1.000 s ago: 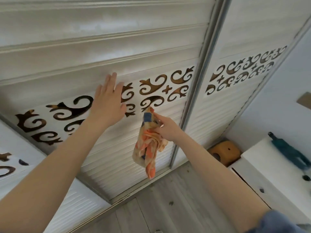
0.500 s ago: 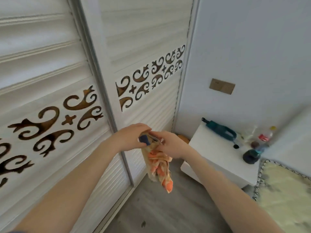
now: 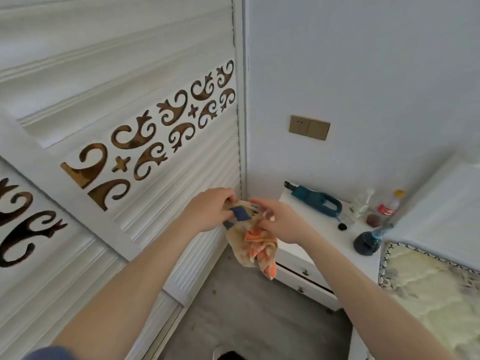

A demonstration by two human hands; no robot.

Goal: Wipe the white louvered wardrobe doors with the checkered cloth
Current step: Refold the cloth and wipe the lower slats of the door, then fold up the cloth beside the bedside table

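The white louvered wardrobe doors (image 3: 166, 193) fill the left side, crossed by a band of brown scroll cut-outs (image 3: 148, 141). Both hands hold the checkered cloth (image 3: 253, 242), orange, beige and blue, bunched and hanging down in front of the rightmost door's lower slats. My left hand (image 3: 207, 211) grips its top from the left. My right hand (image 3: 278, 219) pinches it from the right. The cloth is off the door surface, near the corner where the wardrobe meets the wall.
A white nightstand (image 3: 319, 235) stands right of the wardrobe with a teal tool (image 3: 315, 201), bottles (image 3: 387, 206) and a dark jar (image 3: 366, 242). A bed with a patterned quilt (image 3: 428, 284) is at the right. A gold wall switch (image 3: 309, 127) is above. Grey floor (image 3: 246, 315) lies below.
My left hand left the cut-out band and joined my right on the cloth. The view swung right, from the middle doors to the wardrobe's right end and nightstand.
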